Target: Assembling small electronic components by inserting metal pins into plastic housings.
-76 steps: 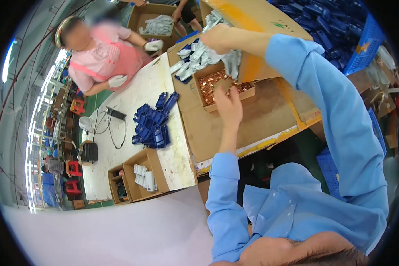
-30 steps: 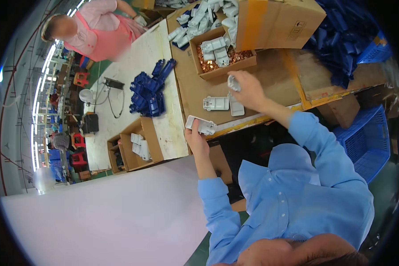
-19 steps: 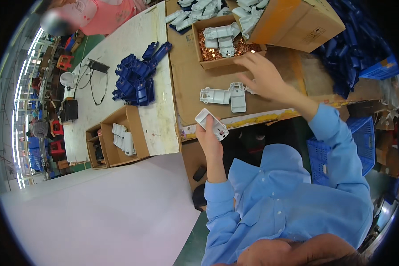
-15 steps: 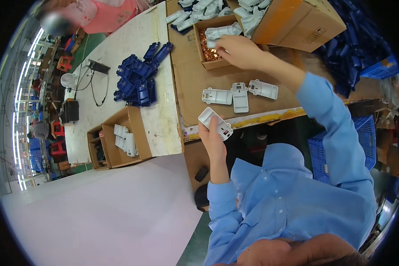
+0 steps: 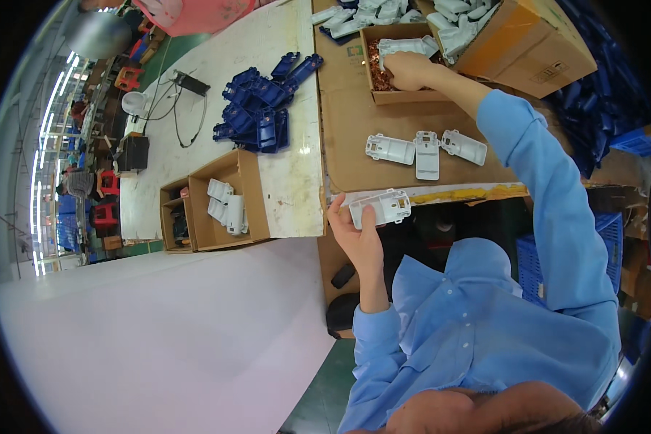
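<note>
My left hand (image 5: 362,244) holds a white plastic housing (image 5: 385,209) above the table's front edge, thumb over its hollow side. My right hand (image 5: 411,71) reaches into a cardboard box (image 5: 406,97) of small copper-coloured metal parts (image 5: 380,74). Its fingers are bent together among them; whatever they grip is hidden. Another white housing (image 5: 410,45) lies on top of those parts, just beyond the right hand. On the cardboard-covered table (image 5: 351,159), three white housings (image 5: 427,155) sit in a row between my hands.
Blue plastic housings (image 5: 257,108) are heaped to the left. A divided cardboard box (image 5: 249,181) there holds white housings. Far right stand a large carton (image 5: 532,47) and a pile of dark blue parts (image 5: 593,94). A black cable (image 5: 177,119) lies on the left table.
The housing in my left hand has turned from slanted to nearly level. My right hand's fingers have moved among the copper parts. The whole view has shifted a little.
</note>
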Tool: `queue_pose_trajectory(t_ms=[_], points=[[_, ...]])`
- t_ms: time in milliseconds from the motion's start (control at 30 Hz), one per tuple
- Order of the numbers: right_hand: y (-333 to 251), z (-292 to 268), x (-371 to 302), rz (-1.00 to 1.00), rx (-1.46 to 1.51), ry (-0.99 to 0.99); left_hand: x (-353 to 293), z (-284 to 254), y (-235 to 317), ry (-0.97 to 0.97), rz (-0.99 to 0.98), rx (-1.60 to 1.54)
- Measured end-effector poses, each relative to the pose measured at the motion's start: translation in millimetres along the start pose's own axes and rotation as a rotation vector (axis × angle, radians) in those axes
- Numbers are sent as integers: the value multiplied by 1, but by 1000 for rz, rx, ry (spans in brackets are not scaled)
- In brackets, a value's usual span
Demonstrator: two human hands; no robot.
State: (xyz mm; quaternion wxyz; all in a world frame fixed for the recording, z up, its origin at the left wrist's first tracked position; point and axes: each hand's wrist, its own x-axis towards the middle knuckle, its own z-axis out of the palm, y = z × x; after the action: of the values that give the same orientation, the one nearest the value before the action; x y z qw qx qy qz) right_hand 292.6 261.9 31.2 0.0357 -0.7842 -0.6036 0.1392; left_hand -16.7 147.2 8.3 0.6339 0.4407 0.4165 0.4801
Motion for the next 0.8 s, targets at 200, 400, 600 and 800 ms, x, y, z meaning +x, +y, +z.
queue_pose_trajectory(t_ms=[200,400,600,800], points=[[14,13,6,22,92,142,-13,-9,-5,-3,-339,-299],[10,14,6,45,193,167,-40,-9,-8,-235,-500,-635],[1,3,3,13,174,67,-59,-4,-8,-256,-491,-574],[4,7,5,7,102,96,-59,7,-12,-278,-495,-436]])
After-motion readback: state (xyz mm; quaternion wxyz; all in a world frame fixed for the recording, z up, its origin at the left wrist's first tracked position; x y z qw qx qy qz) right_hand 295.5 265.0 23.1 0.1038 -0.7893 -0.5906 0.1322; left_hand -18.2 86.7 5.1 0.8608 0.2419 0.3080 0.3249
